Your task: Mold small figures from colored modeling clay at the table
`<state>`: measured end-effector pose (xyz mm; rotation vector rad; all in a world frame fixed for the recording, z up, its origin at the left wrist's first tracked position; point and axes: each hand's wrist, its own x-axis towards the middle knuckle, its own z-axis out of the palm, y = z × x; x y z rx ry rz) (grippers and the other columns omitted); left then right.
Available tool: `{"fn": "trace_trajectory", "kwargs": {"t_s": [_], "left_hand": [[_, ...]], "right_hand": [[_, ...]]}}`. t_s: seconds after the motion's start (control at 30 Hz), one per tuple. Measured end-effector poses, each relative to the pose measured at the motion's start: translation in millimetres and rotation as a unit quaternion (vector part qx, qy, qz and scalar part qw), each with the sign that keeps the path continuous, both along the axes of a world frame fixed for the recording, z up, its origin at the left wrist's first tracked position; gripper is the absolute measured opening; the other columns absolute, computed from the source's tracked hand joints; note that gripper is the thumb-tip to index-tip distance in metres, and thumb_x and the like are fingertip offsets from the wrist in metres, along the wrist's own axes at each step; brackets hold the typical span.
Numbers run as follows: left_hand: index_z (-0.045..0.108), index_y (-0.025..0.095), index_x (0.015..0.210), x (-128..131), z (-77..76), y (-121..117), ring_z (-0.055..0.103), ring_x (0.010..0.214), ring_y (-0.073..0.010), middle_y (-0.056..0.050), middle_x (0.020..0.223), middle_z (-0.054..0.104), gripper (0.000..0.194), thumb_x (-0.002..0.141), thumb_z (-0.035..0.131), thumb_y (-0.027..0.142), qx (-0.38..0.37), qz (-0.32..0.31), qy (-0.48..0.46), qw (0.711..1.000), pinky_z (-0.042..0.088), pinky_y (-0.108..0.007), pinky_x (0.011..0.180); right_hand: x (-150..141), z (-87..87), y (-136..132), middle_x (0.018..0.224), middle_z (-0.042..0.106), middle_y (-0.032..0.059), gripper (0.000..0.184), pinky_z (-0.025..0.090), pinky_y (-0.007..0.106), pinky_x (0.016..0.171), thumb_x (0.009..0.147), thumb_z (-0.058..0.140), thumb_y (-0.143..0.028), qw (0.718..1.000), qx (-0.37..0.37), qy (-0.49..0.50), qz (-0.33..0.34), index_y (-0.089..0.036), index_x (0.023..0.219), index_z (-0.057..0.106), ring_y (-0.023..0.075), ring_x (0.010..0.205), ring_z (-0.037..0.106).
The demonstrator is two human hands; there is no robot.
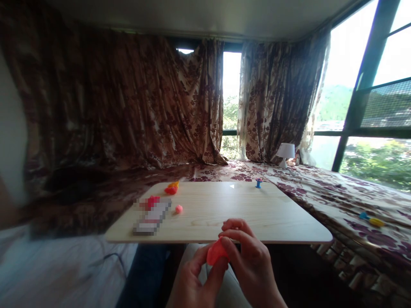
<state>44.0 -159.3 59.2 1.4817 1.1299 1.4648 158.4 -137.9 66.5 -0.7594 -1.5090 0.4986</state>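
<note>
Head view: the left hand (199,279) and right hand (252,256) pinch a red lump (216,253) between their fingers, by the near edge of the pale desk (218,205). A small pink ball (179,209) lies on the desk's left side, a red-and-yellow piece (171,188) farther back, and a blue piece (258,184) stands far right.
</note>
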Motion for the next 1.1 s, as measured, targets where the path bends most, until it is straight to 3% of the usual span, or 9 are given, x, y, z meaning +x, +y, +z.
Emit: {"fn": "trace_trajectory", "kwargs": {"t_s": [0.17,0.3,0.43,0.5,0.73,0.87,1.1], "left_hand": [[0.070,0.020,0.086,1.3,-1.9,1.0,0.062,0.084,-0.0226,-0.004,0.084,0.071,0.032,0.069,0.062,0.045,-0.016,0.009,-0.014,1.000,0.047,-0.028,0.080],[0.068,0.017,0.073,-1.2,-1.3,3.0,0.062,0.075,-0.0195,-0.002,0.070,0.069,0.030,0.069,0.062,0.046,-0.041,0.004,-0.051,0.998,0.047,-0.026,0.075],[0.065,0.016,0.096,0.1,-0.7,3.9,0.063,0.087,-0.0212,-0.007,0.090,0.070,0.040,0.067,0.066,0.043,-0.039,-0.017,-0.147,0.988,0.049,-0.028,0.078],[0.064,0.016,0.098,0.3,-0.4,4.0,0.062,0.092,-0.0220,-0.008,0.097,0.069,0.039,0.068,0.066,0.041,-0.035,-0.026,-0.155,0.987,0.049,-0.028,0.080],[0.068,0.019,0.097,-11.8,-4.6,9.9,0.061,0.096,-0.0222,-0.007,0.099,0.070,0.032,0.075,0.060,0.041,0.005,-0.019,-0.052,0.998,0.047,-0.030,0.087],[0.070,0.021,0.094,-19.8,-4.9,13.0,0.060,0.096,-0.0224,-0.006,0.101,0.068,0.028,0.074,0.061,0.038,0.060,0.034,0.031,0.997,0.047,-0.028,0.086],[0.072,0.022,0.086,-20.1,-2.7,11.2,0.062,0.082,-0.0198,-0.004,0.088,0.071,0.021,0.074,0.061,0.035,0.076,0.087,0.064,0.991,0.048,-0.024,0.077]], "right_hand": [[1.2,1.9,2.5,0.093,0.059,0.0057,0.017,0.049,0.026,0.074,0.084,0.053,-0.028,0.998,-0.039,0.019,0.041,-0.020,0.079,0.067,0.0174,0.085,0.058],[8.2,3.2,4.7,0.107,0.058,0.0062,0.021,0.045,0.027,0.087,0.086,0.050,-0.031,0.996,-0.069,0.001,0.064,-0.021,0.092,0.068,0.0187,0.101,0.055],[10.4,4.0,2.9,0.106,0.058,0.0073,0.022,0.050,0.026,0.078,0.085,0.052,-0.033,0.992,-0.093,-0.008,0.090,-0.019,0.093,0.067,0.0191,0.096,0.057],[9.0,5.5,1.5,0.102,0.058,0.0070,0.021,0.051,0.026,0.076,0.085,0.052,-0.033,0.991,-0.092,-0.015,0.098,-0.019,0.090,0.067,0.0184,0.092,0.058],[7.5,6.7,1.6,0.089,0.061,0.0052,0.016,0.049,0.027,0.077,0.084,0.054,-0.029,0.995,-0.059,-0.041,0.064,-0.019,0.084,0.066,0.0174,0.085,0.058],[8.2,4.4,4.4,0.083,0.061,0.0043,0.016,0.049,0.026,0.072,0.083,0.054,-0.029,0.997,-0.053,-0.030,0.050,-0.018,0.079,0.065,0.0165,0.079,0.058],[3.6,-2.3,6.2,0.085,0.060,0.0042,0.013,0.050,0.023,0.065,0.082,0.056,-0.029,0.996,-0.061,0.014,0.065,-0.018,0.083,0.064,0.0152,0.077,0.059]]}}
